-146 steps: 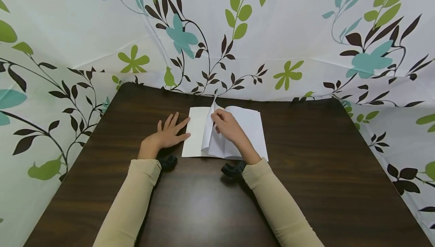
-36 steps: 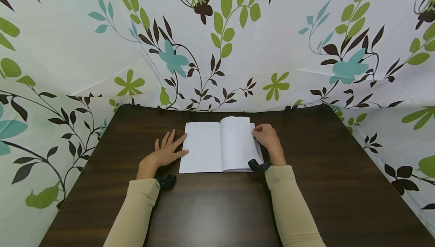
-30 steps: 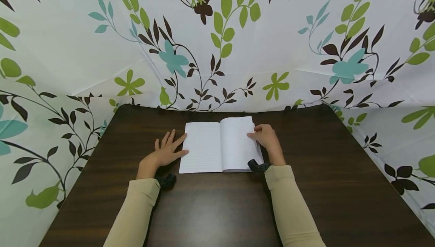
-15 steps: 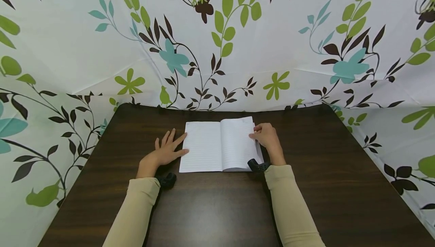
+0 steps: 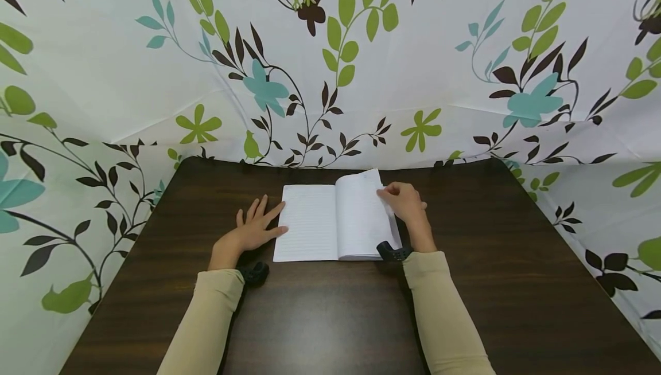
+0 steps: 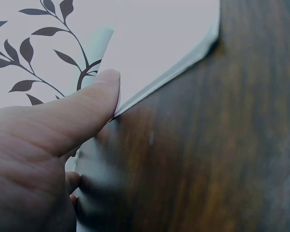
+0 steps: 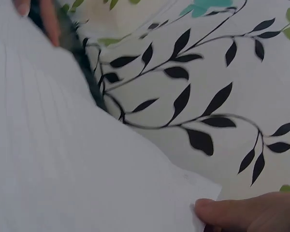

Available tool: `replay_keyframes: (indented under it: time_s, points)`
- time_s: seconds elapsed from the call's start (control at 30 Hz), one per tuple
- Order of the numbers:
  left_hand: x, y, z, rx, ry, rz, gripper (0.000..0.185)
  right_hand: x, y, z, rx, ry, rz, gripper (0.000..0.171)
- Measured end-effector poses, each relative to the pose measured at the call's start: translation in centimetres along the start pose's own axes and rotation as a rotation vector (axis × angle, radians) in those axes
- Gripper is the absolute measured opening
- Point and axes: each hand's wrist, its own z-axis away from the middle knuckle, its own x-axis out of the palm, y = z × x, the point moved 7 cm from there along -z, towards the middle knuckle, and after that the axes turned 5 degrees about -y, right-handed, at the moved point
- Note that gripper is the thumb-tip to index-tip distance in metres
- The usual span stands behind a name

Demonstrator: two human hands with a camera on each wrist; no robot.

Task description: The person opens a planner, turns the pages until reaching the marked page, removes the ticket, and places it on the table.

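A notebook [image 5: 310, 223] with white lined pages lies spread on the dark table. My left hand [image 5: 247, 234] has its fingers spread, thumb and index fingertip on the notebook's left edge. In the left wrist view the thumb [image 6: 94, 99] presses at the edge beside the lower corner. At the right side, my right hand [image 5: 405, 203] pinches the outer edge of a page [image 5: 361, 209], whose upper corner lifts and curves. The right wrist view has the right thumb [image 7: 222, 212] on the edge of this page [image 7: 87, 154], the index finger mostly hidden behind it.
A dark wood-grain table [image 5: 310, 317] carries the notebook near its far edge. Behind it hangs a white cloth [image 5: 403, 65] with green, teal and brown leaf prints. Black wrist-worn devices [image 5: 255, 274] show at both wrists, below beige sleeves [image 5: 206, 317].
Earlier a page stood up mid-turn in the right hand; now the right hand is at the right edge. In the last half second it has raised the page's upper corner. The left hand stays put.
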Motion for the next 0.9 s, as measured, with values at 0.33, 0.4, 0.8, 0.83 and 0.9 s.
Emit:
replay_keyframes:
  time_s: [0.33, 0.4, 0.8, 0.83, 0.9]
  points:
    - [0.0, 0.0, 0.1, 0.002, 0.006, 0.0, 0.075, 0.9, -2.6, 0.3, -0.12, -0.093, -0.217, 0.031]
    - [0.0, 0.0, 0.0, 0.003, 0.003, -0.001, 0.075, 1.4, -2.8, 0.3, -0.13, -0.11, -0.287, 0.031]
    - [0.0, 0.0, 0.1, -0.008, -0.007, -0.006, 0.074, 6.1, -5.7, 0.8, -0.134, -0.276, -0.613, 0.036]
    - [-0.1, 0.0, 0.1, -0.008, -0.008, -0.004, 0.074, 6.5, -6.0, 0.8, -0.139, -0.289, -0.631, 0.036]
    - [0.0, 0.0, 0.1, -0.007, -0.011, -0.004, 0.074, 7.1, -6.5, 0.9, -0.149, -0.302, -0.652, 0.034]
